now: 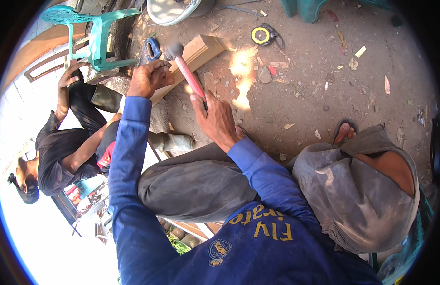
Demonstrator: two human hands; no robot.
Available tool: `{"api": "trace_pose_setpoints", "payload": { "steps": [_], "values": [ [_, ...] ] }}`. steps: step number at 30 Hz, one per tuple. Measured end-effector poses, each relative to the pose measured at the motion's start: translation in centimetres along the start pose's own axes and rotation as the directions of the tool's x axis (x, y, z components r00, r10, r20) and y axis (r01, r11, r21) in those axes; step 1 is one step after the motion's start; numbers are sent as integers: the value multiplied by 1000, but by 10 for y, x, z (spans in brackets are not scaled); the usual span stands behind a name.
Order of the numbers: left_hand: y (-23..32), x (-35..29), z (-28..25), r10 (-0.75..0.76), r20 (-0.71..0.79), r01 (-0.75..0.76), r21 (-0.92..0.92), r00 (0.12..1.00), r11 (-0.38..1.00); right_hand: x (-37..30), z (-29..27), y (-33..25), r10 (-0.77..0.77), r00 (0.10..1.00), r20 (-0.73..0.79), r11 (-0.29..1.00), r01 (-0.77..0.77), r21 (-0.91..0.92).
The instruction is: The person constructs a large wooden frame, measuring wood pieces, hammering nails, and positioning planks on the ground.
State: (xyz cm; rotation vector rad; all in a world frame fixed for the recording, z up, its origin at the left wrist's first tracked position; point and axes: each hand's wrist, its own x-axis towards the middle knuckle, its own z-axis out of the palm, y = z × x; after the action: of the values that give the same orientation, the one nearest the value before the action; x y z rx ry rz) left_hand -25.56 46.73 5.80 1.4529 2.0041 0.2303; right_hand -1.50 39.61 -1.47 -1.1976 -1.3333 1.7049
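Observation:
My right hand (216, 118) is wrapped round the handle of a hammer (189, 76). Its shaft is pinkish red, with a dark part at my grip, and its grey head is slightly blurred and points away from me. My left hand (151, 78) is closed just left of the hammer head, fingers pressed together; whatever they pinch, if anything, is too small or hidden to name. Beneath both hands and the hammer runs a long pale brown wooden beam (201, 51), slanting from near my left wrist up to the right. A saw with a blue handle (153, 49) rests beside the beam's far side.
On the dirt ground (305, 95) lie wood chips and a yellow-and-black tape measure (261, 35). A pale bucket (170, 12) stands at the far edge, with a green plastic stool (103, 40) to its left. Another person (70, 147) in dark clothes sits close on my left.

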Motion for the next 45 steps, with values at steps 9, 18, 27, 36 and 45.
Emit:
{"api": "trace_pose_setpoints", "payload": {
  "steps": [9,18,27,36,45],
  "values": [
    [22,-4,1,35,41,-47,351,999,935,0,-6,4,74,997,-4,997,-73,26],
    [23,-6,1,145,82,-163,308,986,937,9,-23,-27,-28,990,-135,992,44,119],
    [28,4,3,94,3,-86,429,996,899,6,-13,-12,8,999,-39,999,-7,32],
    [32,1,1,-88,-27,92,197,996,976,11,-19,-14,55,997,-47,998,-52,44],
    [4,2,-1,-8,34,7,43,999,999,5,-15,-10,82,995,64,997,-81,-21]
  ]
}}
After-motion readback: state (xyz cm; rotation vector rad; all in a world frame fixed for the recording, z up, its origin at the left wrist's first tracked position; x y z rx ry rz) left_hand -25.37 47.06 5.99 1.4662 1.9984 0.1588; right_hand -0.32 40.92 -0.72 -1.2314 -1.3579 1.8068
